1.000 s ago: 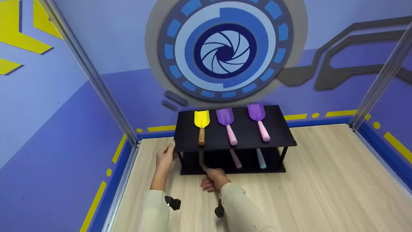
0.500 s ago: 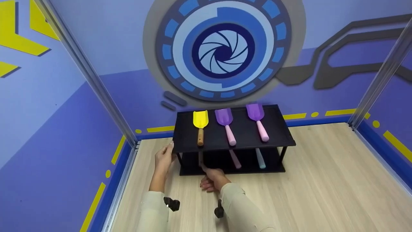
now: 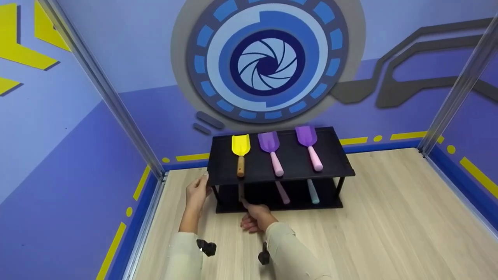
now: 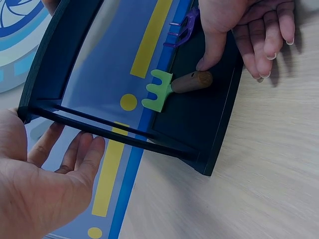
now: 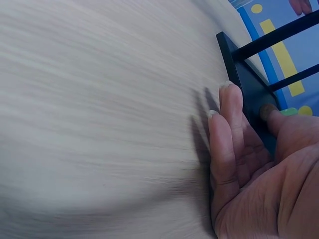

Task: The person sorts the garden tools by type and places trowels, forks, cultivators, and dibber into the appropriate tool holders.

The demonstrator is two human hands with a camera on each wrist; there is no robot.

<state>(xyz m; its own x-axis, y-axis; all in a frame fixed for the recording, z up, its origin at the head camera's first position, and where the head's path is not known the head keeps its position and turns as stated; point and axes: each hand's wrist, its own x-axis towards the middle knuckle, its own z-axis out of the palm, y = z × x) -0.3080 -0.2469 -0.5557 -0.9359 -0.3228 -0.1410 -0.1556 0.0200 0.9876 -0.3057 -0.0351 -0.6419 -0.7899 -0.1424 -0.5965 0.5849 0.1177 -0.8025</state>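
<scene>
A black two-tier rack (image 3: 294,161) stands on the wooden table, its back toward the wall. My left hand (image 3: 196,194) holds the left end of its upper board, the thumb at the front corner and the fingers behind the end frame. On the lower board lies a small green toy rake (image 4: 160,90) with a brown wooden handle. My right hand (image 3: 258,217) is at the rack's front edge, palm turned up. Its thumb touches the side of that handle near the end, while the other fingers extend loosely over the table, holding nothing.
Up top lie a yellow scoop (image 3: 241,146) with a brown handle and two purple scoops, left (image 3: 269,142) and right (image 3: 306,136), with pink handles. Below, a purple rake (image 4: 187,27), a pink handle (image 3: 283,193) and a teal handle (image 3: 313,192) show. Printed walls (image 3: 389,128) enclose the table.
The head view has drifted slightly. Both hands keep their places at the rack, and the tools lie as before.
</scene>
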